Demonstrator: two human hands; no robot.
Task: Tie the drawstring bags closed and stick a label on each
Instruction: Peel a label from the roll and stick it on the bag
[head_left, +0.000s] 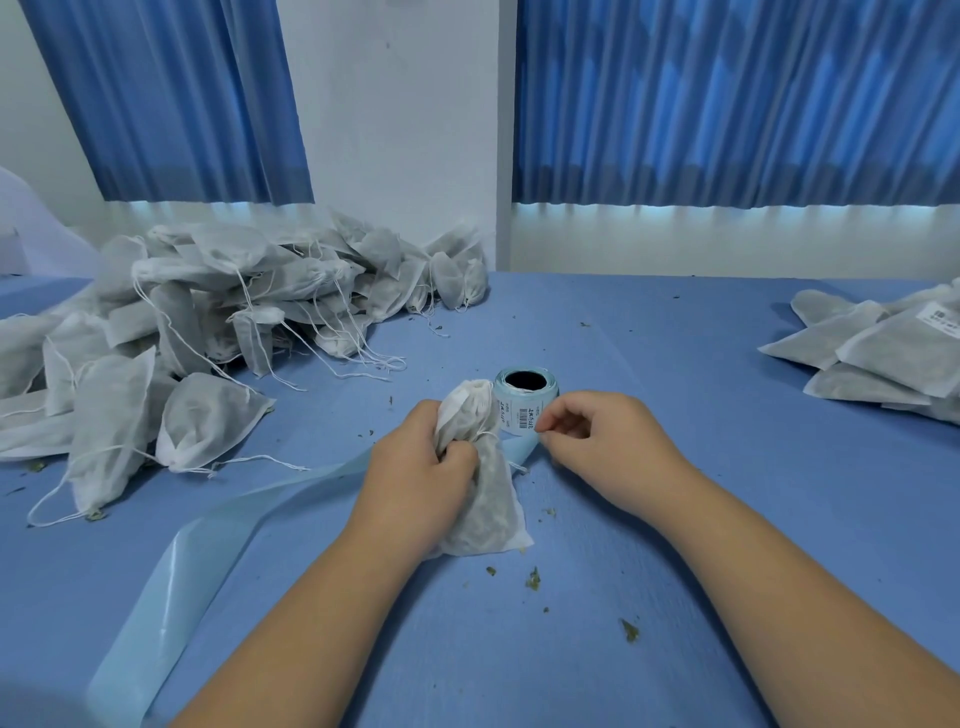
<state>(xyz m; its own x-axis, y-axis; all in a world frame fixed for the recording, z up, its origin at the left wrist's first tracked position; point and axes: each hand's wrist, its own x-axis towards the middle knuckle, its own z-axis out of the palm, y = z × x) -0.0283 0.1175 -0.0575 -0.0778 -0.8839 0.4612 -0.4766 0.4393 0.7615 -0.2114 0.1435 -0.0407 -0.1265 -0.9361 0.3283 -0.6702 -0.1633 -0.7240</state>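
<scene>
left grip (421, 467) clutches bag (483, 499); right grip (597, 441) pinches label (522, 415) edge.

The left hand (415, 483) grips a filled white drawstring bag (480, 488) at its neck, the bag resting on the blue counter (675, 364). The right hand (602, 441) pinches a printed label at the label roll (524, 397), just behind the bag. Blue backing strip (208, 540) trails left. Untied bags (223, 312) are heaped at left; labelled bags (883, 353) lie at right.
</scene>
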